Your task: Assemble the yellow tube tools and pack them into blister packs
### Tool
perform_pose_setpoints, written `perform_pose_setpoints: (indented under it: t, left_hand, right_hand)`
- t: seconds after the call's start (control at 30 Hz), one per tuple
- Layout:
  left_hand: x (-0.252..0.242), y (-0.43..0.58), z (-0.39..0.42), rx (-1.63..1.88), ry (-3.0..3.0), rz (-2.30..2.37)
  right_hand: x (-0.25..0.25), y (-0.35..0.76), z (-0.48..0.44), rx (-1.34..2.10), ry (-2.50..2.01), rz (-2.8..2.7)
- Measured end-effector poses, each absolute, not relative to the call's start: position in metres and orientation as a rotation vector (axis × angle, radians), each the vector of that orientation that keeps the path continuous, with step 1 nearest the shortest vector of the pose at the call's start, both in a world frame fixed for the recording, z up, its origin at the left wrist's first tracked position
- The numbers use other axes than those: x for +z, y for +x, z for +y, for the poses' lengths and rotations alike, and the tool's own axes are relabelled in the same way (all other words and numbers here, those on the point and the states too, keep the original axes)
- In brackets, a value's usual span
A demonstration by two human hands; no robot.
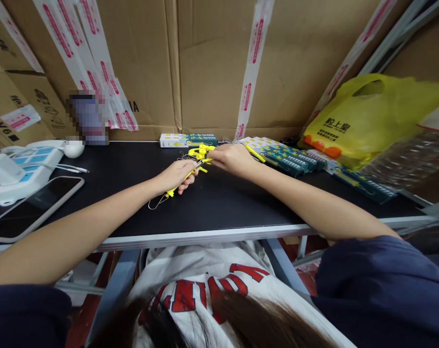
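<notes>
My left hand point(177, 176) is closed around a slim yellow tool with a metal shaft. The yellow lower end point(171, 192) of this tool sticks out below my fist, with a thin wire loop point(156, 202) beside it. My right hand point(233, 158) pinches a small yellow plastic piece point(206, 160) at the tool's upper tip; the fingers partly hide the contact. Just beyond both hands lies a small pile of yellow plastic parts point(201, 151) with thin wires. Their exact kind is too small to make out.
A printed box point(188, 140) lies at the back; several similar boxes point(288, 157) lie right, with yellow sticks point(254, 152) near them. A yellow bag point(364, 116) stands far right. At left are a phone point(34, 208) and power strip point(27, 169). Cardboard point(212, 63) walls the back.
</notes>
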State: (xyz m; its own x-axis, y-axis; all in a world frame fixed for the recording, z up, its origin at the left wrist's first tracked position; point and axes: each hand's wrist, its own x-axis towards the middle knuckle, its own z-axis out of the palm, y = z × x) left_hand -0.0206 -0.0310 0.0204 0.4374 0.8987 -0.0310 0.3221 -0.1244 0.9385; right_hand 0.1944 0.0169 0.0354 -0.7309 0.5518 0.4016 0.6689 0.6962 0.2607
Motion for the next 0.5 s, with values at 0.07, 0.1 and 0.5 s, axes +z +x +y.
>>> perform_pose_setpoints:
  t: [0.07,0.1,0.5]
  left_hand:
    - [0.02,-0.02,-0.031,0.719,1.66,1.096]
    - [0.02,-0.02,-0.031,0.727,1.654,1.104]
    - [0.024,-0.022,-0.031,0.745,1.52,1.024]
  right_hand:
    - [0.035,0.195,0.018,-0.51,-0.947,-2.6]
    - [0.035,0.195,0.019,-0.464,-0.948,-2.588]
    - [0.058,0.248,0.06,-0.458,-1.707,-2.367]
